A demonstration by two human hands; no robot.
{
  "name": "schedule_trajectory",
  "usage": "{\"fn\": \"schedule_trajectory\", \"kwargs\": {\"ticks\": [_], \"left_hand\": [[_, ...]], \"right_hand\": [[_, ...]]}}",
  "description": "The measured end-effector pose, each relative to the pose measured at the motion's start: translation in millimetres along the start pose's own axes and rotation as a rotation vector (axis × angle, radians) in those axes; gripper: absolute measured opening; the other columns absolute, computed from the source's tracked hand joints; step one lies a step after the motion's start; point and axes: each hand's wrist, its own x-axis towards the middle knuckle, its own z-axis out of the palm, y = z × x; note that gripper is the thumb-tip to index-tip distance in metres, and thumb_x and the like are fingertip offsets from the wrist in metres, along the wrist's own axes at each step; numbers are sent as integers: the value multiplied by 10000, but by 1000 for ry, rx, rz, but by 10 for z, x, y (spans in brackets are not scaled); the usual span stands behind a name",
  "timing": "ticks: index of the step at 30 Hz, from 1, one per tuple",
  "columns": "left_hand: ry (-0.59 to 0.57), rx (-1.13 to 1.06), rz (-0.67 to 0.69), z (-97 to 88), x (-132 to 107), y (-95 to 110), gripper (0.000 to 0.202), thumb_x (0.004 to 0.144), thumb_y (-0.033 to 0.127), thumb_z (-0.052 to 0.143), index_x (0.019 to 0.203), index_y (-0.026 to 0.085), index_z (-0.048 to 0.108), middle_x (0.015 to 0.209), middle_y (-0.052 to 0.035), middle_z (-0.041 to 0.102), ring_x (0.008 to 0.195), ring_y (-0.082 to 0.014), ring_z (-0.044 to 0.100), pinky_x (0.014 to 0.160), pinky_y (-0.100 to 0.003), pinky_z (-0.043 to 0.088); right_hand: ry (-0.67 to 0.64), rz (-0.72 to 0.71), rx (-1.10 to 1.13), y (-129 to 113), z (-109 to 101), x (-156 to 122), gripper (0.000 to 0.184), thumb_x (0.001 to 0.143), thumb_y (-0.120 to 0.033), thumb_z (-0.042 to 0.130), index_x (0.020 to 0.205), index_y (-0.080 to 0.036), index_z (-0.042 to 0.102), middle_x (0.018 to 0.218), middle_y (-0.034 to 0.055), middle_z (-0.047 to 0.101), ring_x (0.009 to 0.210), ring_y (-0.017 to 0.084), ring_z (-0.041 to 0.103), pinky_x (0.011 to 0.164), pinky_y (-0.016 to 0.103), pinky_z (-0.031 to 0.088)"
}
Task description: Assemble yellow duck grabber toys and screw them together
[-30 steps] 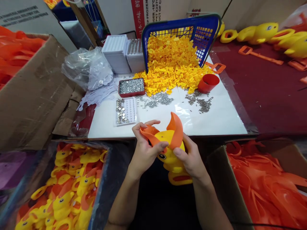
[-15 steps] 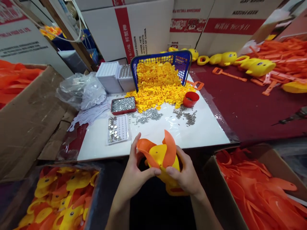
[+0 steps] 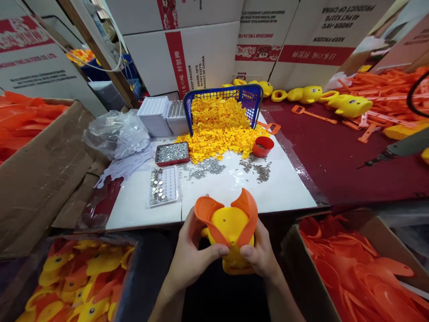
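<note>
Between my two hands is a yellow plastic toy body [image 3: 231, 223] with two curved orange flaps [image 3: 248, 214] spread in a V on top. My left hand [image 3: 192, 250] grips its left side, thumb pressed near the base of the left flap. On the other side, my right hand [image 3: 263, 252] is wrapped round the body with its thumb close to the base of the right flap. A small dark hole shows in the yellow surface between the flaps. The toy is held in front of the table's near edge. Most of my fingers are hidden behind it.
A blue basket [image 3: 223, 91] spills small yellow parts [image 3: 214, 141] onto the white tabletop [image 3: 214, 197]. Around them are a red tray of metal bits [image 3: 172, 153], a tray of coin cells [image 3: 164, 185] and a red cup [image 3: 263, 146]. A drill [image 3: 398, 150] lies right; boxes of orange parts [image 3: 362, 268] and toys [image 3: 80, 277] flank me.
The toy has turned more upright and its orange flaps are opened wider apart. Both hands keep hold of it. The camera view has shifted slightly, showing more of the drill.
</note>
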Motion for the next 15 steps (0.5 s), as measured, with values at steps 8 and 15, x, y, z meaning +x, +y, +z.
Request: {"fn": "schedule_trajectory", "kwargs": {"ticks": [8,15], "left_hand": [[-42,237,26,-7,38,61,624,605,493,938,1120,202,740,1081,-74,784,1023,-268,719,913,-326,575],[-229,394,144,-117,41,185,716,574,406,971,1225,235,730,1181,-82,775,1068,-295,733,987,-377,573]], "right_hand": [[-9,-95,-8,62,-147,-32,724,714,-732,733,1198,-198,661,954,72,712,769,212,660,679,307,566],[-101,-280,-67,163,-320,-75,783,687,-654,807,1326,-233,637,1091,93,687,926,260,682,816,362,577]]}}
